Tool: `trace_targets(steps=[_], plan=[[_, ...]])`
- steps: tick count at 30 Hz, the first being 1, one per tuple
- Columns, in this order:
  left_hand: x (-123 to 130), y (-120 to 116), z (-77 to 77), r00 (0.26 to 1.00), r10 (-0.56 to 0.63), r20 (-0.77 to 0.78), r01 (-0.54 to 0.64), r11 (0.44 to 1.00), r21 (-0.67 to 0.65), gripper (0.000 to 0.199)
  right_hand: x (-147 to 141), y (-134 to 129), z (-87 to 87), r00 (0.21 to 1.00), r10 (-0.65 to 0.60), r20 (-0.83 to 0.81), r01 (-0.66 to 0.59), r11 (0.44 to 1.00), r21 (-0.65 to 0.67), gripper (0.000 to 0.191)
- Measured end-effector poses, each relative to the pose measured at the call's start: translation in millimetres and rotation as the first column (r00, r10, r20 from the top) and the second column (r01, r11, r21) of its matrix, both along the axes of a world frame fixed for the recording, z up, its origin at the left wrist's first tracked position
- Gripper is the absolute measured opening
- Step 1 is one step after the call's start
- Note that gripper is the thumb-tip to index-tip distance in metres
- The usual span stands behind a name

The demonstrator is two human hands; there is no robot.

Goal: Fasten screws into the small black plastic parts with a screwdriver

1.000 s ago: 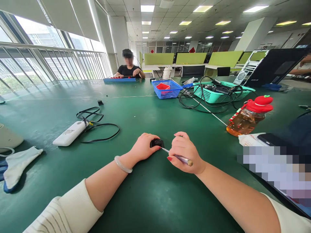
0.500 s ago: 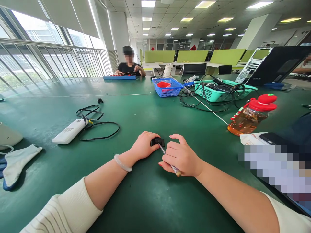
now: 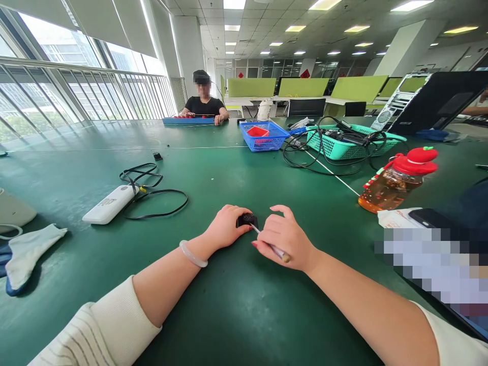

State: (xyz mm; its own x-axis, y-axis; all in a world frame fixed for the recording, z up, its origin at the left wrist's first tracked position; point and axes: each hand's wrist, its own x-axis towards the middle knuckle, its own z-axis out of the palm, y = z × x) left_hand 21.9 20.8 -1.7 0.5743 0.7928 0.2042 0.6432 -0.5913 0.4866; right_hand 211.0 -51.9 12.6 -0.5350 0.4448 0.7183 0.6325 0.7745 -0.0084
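Note:
My left hand (image 3: 227, 226) rests on the green table (image 3: 229, 315), its thumb and fingers pinching the left side of a small black block-like part (image 3: 247, 219). What the part is, I cannot make out. In my right hand (image 3: 285, 239) is a slim tool with a pale shaft and a tan rounded end (image 3: 281, 253), held like a pen; its kind does not show clearly. The tool's thin tip meets the near edge of the black part. My right index finger is raised and curved off the tool.
A white power bank (image 3: 110, 204) with a black cable lies left, near a white-and-blue cloth (image 3: 32, 256). Blue (image 3: 263, 143) and teal (image 3: 339, 147) baskets with tangled cables stand ahead. A red-lidded bottle (image 3: 396, 180) and a phone (image 3: 427, 218) are right. A person (image 3: 204, 104) sits opposite.
My right hand has turned slightly, and the tool's tan end has swung up and to the right. The left hand keeps its hold. The person opposite has lowered a hand to the table.

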Motion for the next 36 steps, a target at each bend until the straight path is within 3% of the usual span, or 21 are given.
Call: trace_targets(steps=[3, 6, 9, 15, 17, 20, 24, 28, 33, 36], plan=[[0, 1, -0.3, 1.0, -0.003, -0.005, 0.003, 1.0, -0.007, 0.035, 7, 5, -2.2, 0.975, -0.019, -0.22, -0.011, 0.991, -0.133, 0.029], [0, 1, -1.0, 1.0, 0.0, -0.009, 0.0, 1.0, -0.011, 0.036, 11, 7, -4.8, 0.95, -0.017, -0.312, -0.041, 0.983, -0.178, 0.031], [0, 2, -1.7, 1.0, -0.002, -0.008, 0.002, 1.0, -0.014, 0.037, 10, 6, -4.0, 0.96, 0.011, -0.279, -0.045, 0.992, -0.115, 0.031], [0, 3, -2.9, 1.0, -0.002, 0.01, 0.002, 1.0, -0.006, 0.039, 6, 1, 2.4, 0.998, 0.007, -0.054, -0.006, 1.0, 0.017, 0.03], [0, 3, -3.2, 1.0, 0.003, 0.008, -0.003, 1.0, -0.006, 0.04, 6, 1, 1.8, 0.998, 0.001, -0.07, -0.001, 1.0, 0.011, 0.029], [-1, 3, -3.0, 1.0, 0.002, 0.009, -0.002, 1.0, -0.01, 0.04, 8, 4, -1.6, 0.973, -0.009, -0.231, -0.005, 0.998, -0.061, 0.028], [-1, 2, -1.8, 1.0, 0.02, -0.003, -0.02, 0.999, -0.027, 0.043, 12, 10, -6.2, 0.841, -0.19, -0.506, 0.023, 0.948, -0.318, 0.038], [-1, 2, -1.4, 1.0, 0.019, -0.014, -0.019, 1.0, -0.022, 0.046, 16, 17, -9.6, 0.615, -0.455, -0.644, -0.03, 0.803, -0.595, 0.049], [-1, 0, -0.3, 1.0, -0.02, -0.024, 0.02, 1.0, 0.005, 0.044, 18, 24, -12.5, 0.45, -0.604, -0.658, -0.078, 0.707, -0.703, 0.051], [-2, -1, 1.5, 0.999, -0.038, -0.022, 0.038, 0.999, 0.012, 0.046, 16, 21, -10.8, 0.471, -0.596, -0.651, -0.043, 0.722, -0.691, 0.049]])
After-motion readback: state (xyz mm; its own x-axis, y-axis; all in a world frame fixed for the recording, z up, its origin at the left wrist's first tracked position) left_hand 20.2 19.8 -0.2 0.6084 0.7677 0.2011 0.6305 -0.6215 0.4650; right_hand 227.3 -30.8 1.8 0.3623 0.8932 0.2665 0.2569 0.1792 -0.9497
